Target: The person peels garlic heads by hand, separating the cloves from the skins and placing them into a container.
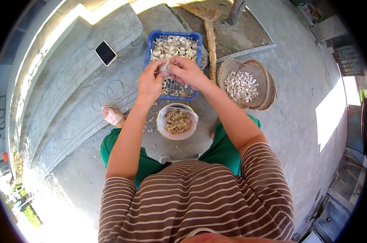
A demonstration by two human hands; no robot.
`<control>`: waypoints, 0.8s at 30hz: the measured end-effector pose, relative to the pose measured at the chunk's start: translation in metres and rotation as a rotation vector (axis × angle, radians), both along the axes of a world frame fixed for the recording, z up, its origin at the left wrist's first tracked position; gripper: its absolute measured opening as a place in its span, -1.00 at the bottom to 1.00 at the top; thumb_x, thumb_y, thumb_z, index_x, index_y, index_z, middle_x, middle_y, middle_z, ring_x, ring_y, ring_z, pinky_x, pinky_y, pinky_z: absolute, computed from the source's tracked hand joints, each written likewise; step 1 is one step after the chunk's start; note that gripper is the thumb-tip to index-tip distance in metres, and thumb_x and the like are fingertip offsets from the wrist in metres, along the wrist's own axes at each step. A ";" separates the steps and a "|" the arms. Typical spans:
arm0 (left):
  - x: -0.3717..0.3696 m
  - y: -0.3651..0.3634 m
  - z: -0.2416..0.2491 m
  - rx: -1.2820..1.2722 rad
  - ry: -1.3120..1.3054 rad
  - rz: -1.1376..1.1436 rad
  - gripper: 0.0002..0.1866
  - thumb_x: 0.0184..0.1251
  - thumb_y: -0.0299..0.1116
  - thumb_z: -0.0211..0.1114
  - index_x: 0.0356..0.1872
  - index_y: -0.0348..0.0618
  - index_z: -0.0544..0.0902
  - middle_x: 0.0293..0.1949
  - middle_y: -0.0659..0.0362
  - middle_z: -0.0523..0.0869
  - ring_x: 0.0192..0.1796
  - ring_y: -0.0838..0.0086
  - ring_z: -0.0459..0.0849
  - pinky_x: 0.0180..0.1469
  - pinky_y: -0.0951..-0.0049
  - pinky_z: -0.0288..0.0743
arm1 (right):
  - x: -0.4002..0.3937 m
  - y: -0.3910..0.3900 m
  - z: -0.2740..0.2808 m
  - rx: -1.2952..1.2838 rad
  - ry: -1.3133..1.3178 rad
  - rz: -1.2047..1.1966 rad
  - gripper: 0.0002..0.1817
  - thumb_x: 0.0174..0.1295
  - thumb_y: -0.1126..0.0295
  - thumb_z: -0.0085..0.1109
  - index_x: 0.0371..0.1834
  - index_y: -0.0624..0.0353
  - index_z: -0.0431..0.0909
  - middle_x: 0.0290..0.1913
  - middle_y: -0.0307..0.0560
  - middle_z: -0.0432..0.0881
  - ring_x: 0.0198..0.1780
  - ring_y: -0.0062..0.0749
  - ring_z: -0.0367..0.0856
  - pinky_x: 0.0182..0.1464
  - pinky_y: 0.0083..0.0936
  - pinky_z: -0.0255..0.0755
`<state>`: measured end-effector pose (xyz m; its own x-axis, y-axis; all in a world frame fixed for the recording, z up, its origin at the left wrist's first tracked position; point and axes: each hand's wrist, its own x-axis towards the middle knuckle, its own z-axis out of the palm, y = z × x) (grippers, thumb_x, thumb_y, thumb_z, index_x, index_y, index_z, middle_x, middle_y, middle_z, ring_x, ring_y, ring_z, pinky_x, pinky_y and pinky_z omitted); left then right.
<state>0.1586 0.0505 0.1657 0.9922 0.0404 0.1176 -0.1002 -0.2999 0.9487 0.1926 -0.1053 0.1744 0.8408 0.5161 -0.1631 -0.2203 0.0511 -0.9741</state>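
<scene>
Both hands meet over a blue plastic crate [147, 54] that holds many garlic bulbs [179, 46]. Between their fingertips is a garlic bulb [164, 69], partly covered by the fingers. My left hand [152, 79] pinches it from the left, and my right hand [185, 71] grips it from the right. Nearer to me stands a lined bucket [161, 126] with dry stalks and peelings [177, 121]. To the right of the crate, a woven basket [265, 87] contains loose garlic cloves [241, 86].
A straw broom [211, 48] lies right of the crate, near a tree trunk [236, 11]. On the step at the left rests a phone [105, 53]. My sandalled foot [113, 116] is left of the bucket. Scraps dot the concrete floor.
</scene>
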 end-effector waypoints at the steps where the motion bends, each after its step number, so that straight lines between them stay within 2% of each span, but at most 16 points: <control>1: 0.000 0.000 0.001 -0.022 0.000 -0.006 -0.67 0.09 -0.65 0.23 -0.07 -0.22 0.55 -0.15 0.07 0.63 -0.18 0.41 0.64 -0.11 0.47 0.51 | -0.001 0.002 -0.001 0.004 -0.053 -0.025 -0.84 0.26 0.32 0.02 -0.33 0.19 0.43 -0.57 -0.27 0.44 -0.66 -0.75 0.27 -0.67 -0.75 0.10; 3: -0.002 -0.002 0.007 -0.006 0.003 -0.004 -0.67 0.09 -0.65 0.22 -0.07 -0.22 0.55 -0.15 0.08 0.63 -0.17 0.41 0.64 -0.10 0.47 0.51 | -0.003 0.003 -0.004 0.008 -0.105 -0.048 -0.86 0.27 0.33 0.00 -0.31 0.17 0.42 -0.58 -0.28 0.43 -0.65 -0.75 0.27 -0.66 -0.75 0.11; 5: -0.006 -0.004 0.016 0.011 0.008 -0.003 -0.68 0.09 -0.66 0.21 -0.07 -0.22 0.55 -0.16 0.08 0.64 -0.17 0.42 0.64 -0.10 0.46 0.51 | -0.004 0.005 -0.007 0.014 -0.101 -0.083 -0.82 0.23 0.34 -0.01 -0.33 0.26 0.41 -0.55 -0.21 0.48 -0.60 -0.65 0.40 -0.57 -0.69 0.30; 6: -0.008 -0.004 0.019 0.061 -0.005 -0.010 -0.68 0.09 -0.66 0.20 -0.08 -0.21 0.56 -0.15 0.08 0.64 -0.16 0.40 0.65 -0.10 0.46 0.51 | -0.005 0.006 -0.008 0.014 -0.099 -0.083 -0.82 0.23 0.34 -0.01 -0.33 0.26 0.41 -0.55 -0.21 0.48 -0.60 -0.65 0.40 -0.57 -0.69 0.30; 8: -0.010 -0.004 0.019 0.112 -0.017 -0.024 -0.67 0.08 -0.67 0.19 -0.09 -0.21 0.56 -0.15 0.08 0.64 -0.16 0.39 0.65 -0.10 0.46 0.51 | -0.007 0.007 -0.008 -0.069 -0.075 -0.060 -0.84 0.26 0.35 -0.13 -0.33 0.21 0.38 -0.56 -0.25 0.42 -0.66 -0.72 0.26 -0.67 -0.73 0.11; 11: -0.012 -0.003 0.016 0.178 -0.100 -0.043 -0.66 0.06 -0.68 0.17 -0.10 -0.20 0.56 -0.13 0.07 0.63 -0.15 0.34 0.65 -0.10 0.45 0.51 | -0.005 0.003 -0.008 0.024 0.048 0.051 -0.84 0.22 0.38 -0.18 -0.32 0.22 0.37 -0.56 -0.24 0.41 -0.69 -0.71 0.22 -0.70 -0.70 0.08; 15: -0.014 -0.003 0.016 0.260 -0.151 -0.075 -0.64 0.04 -0.69 0.17 -0.08 -0.20 0.56 -0.14 0.06 0.62 -0.17 0.28 0.65 -0.10 0.44 0.50 | -0.007 0.006 -0.010 0.026 0.046 0.039 -0.84 0.20 0.40 -0.22 -0.31 0.22 0.37 -0.57 -0.23 0.40 -0.71 -0.69 0.19 -0.73 -0.67 0.03; 17: -0.012 -0.004 0.015 0.296 -0.184 -0.083 -0.63 0.03 -0.69 0.17 -0.08 -0.19 0.56 -0.14 0.06 0.62 -0.18 0.27 0.65 -0.10 0.43 0.50 | -0.011 0.007 -0.010 0.041 0.141 -0.045 -0.82 0.20 0.40 -0.24 -0.31 0.22 0.37 -0.58 -0.19 0.41 -0.72 -0.67 0.19 -0.74 -0.67 0.00; 19: -0.012 -0.005 0.016 0.261 -0.128 -0.084 -0.66 0.10 -0.68 0.18 -0.06 -0.19 0.57 -0.12 0.12 0.63 -0.13 0.44 0.62 -0.09 0.49 0.49 | -0.011 0.006 -0.009 0.106 0.200 -0.068 -0.82 0.20 0.39 -0.24 -0.32 0.21 0.37 -0.58 -0.19 0.41 -0.72 -0.66 0.19 -0.74 -0.67 -0.02; 20: -0.011 -0.005 0.014 0.261 -0.130 -0.082 -0.66 0.10 -0.68 0.18 -0.06 -0.19 0.57 -0.12 0.12 0.63 -0.13 0.44 0.62 -0.09 0.49 0.49 | -0.010 0.006 -0.009 0.171 0.258 -0.089 -0.82 0.19 0.39 -0.25 -0.32 0.21 0.38 -0.57 -0.18 0.41 -0.72 -0.65 0.18 -0.75 -0.67 -0.03; 22: -0.007 -0.006 0.008 -0.035 -0.025 -0.001 -0.65 0.11 -0.65 0.20 -0.03 -0.21 0.56 -0.16 0.10 0.64 -0.20 0.45 0.62 -0.12 0.47 0.50 | -0.006 0.000 -0.006 0.255 0.274 -0.062 -0.81 0.23 0.37 -0.23 -0.29 0.21 0.38 -0.56 -0.16 0.44 -0.70 -0.64 0.23 -0.74 -0.69 -0.01; 23: -0.004 -0.005 0.005 -0.036 -0.027 0.001 -0.65 0.11 -0.65 0.20 -0.03 -0.21 0.56 -0.16 0.10 0.64 -0.20 0.45 0.62 -0.12 0.47 0.50 | -0.004 -0.002 -0.005 0.340 0.293 -0.039 -0.81 0.28 0.36 -0.21 -0.27 0.22 0.39 -0.54 -0.14 0.46 -0.67 -0.63 0.27 -0.73 -0.70 0.02; 24: -0.001 -0.006 0.005 -0.199 0.034 0.000 -0.65 0.13 -0.64 0.22 -0.01 -0.24 0.54 -0.17 0.11 0.64 -0.20 0.48 0.61 -0.11 0.48 0.50 | -0.005 -0.002 -0.003 0.340 0.291 -0.038 -0.81 0.28 0.36 -0.21 -0.27 0.22 0.39 -0.54 -0.14 0.46 -0.67 -0.63 0.27 -0.73 -0.70 0.02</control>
